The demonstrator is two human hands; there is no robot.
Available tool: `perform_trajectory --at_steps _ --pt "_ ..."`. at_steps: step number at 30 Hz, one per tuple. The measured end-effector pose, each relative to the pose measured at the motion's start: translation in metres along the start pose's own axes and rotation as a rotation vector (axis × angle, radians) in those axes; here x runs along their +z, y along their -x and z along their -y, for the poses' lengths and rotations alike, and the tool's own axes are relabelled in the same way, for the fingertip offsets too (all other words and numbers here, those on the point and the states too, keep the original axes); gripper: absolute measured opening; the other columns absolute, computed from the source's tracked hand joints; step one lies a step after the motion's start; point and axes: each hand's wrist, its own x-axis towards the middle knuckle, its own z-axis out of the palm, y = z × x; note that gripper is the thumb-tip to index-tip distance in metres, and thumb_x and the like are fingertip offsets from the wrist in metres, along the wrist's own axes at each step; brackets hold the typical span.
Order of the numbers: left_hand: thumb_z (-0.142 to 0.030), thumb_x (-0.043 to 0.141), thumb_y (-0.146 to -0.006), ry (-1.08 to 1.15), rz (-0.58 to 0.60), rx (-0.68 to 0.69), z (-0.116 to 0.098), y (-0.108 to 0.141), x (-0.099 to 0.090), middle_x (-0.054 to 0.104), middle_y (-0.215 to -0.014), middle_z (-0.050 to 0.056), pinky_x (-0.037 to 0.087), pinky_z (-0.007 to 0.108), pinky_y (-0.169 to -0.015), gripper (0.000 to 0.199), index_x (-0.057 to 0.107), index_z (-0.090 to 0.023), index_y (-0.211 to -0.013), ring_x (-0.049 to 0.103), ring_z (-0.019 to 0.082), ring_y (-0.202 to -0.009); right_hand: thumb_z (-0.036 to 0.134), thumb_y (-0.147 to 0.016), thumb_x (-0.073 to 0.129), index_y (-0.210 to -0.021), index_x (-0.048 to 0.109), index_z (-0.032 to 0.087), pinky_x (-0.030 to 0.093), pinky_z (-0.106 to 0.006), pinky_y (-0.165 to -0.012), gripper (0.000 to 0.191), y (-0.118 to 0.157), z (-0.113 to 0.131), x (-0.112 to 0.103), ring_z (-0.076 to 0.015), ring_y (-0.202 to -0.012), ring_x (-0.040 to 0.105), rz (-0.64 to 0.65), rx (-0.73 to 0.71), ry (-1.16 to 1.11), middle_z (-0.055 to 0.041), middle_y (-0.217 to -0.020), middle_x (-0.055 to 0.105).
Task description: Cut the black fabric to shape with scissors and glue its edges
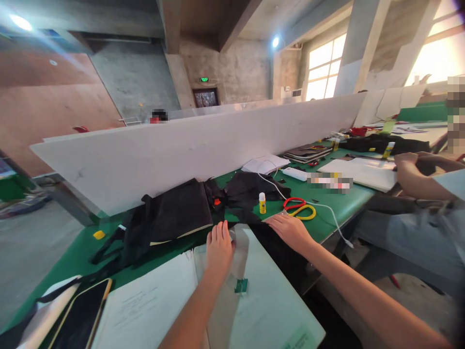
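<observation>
An open book lies on the green table, with a small dark green piece on its right page. My left hand rests at the top of the book near its middle, its fingers pressed together; what they hold, if anything, is hidden. My right hand lies past the book's upper right corner on black cloth, fingers stretched forward and fairly flat. Just beyond it are scissors with red and yellow handles. A yellow glue stick stands upright between and beyond the hands.
A black-covered book and black cloth lie at the back left. A phone is at the near left. A white divider runs behind the table. A white cable crosses its right side. Another person's arms rest at the right.
</observation>
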Motion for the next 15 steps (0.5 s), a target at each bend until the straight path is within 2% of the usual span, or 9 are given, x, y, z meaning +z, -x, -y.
perform_trajectory --at_steps 4,6,9,12,15 --pt "-0.021 0.054 -0.079 -0.028 0.048 -0.007 0.012 -0.001 -0.007 0.048 -0.124 0.013 0.035 0.041 -0.095 0.049 0.042 -0.012 -0.126 0.044 0.027 -0.113 0.018 -0.089 0.04 -0.093 0.065 0.021 0.041 -0.026 -0.074 0.025 -0.005 -0.003 0.004 -0.0156 -0.079 0.059 0.032 0.099 0.076 -0.0051 -0.082 0.065" --pt "-0.019 0.052 -0.081 -0.032 0.131 0.0 0.021 0.001 -0.009 0.056 -0.112 0.011 0.035 0.041 -0.095 0.038 0.049 -0.014 -0.119 0.05 0.025 -0.105 0.018 -0.089 0.04 -0.09 0.064 0.021 0.04 -0.026 -0.074 0.024 -0.006 -0.005 0.008 -0.0157 -0.078 0.059 0.046 0.141 0.104 -0.0044 -0.082 0.064" --pt "-0.012 0.043 -0.085 -0.034 0.247 0.041 0.032 0.005 -0.011 0.061 -0.093 0.006 0.043 0.035 -0.083 0.03 0.056 -0.018 -0.111 0.056 0.02 -0.09 0.017 -0.089 0.04 -0.087 0.063 0.02 0.039 -0.027 -0.071 0.023 -0.007 -0.005 0.013 -0.0159 -0.077 0.059 0.065 0.195 0.12 -0.0032 -0.082 0.063" --pt "-0.007 0.04 -0.085 -0.086 0.269 0.072 0.035 0.009 -0.013 0.059 -0.101 0.006 0.046 0.029 -0.072 0.033 0.058 -0.021 -0.108 0.054 0.019 -0.093 0.016 -0.088 0.039 -0.088 0.062 0.02 0.039 -0.028 -0.07 0.024 -0.01 -0.001 0.019 -0.0167 -0.079 0.058 0.068 0.241 0.097 -0.003 -0.083 0.063" --pt "-0.005 0.039 -0.084 -0.141 0.288 0.091 0.033 0.009 -0.015 0.058 -0.098 0.007 0.047 0.029 -0.067 0.034 0.058 -0.019 -0.109 0.054 0.02 -0.091 0.019 -0.085 0.042 -0.1 0.058 0.021 0.041 -0.028 -0.068 0.022 -0.013 0.005 0.019 -0.0183 -0.084 0.058 0.008 0.346 0.012 -0.0039 -0.092 0.063"
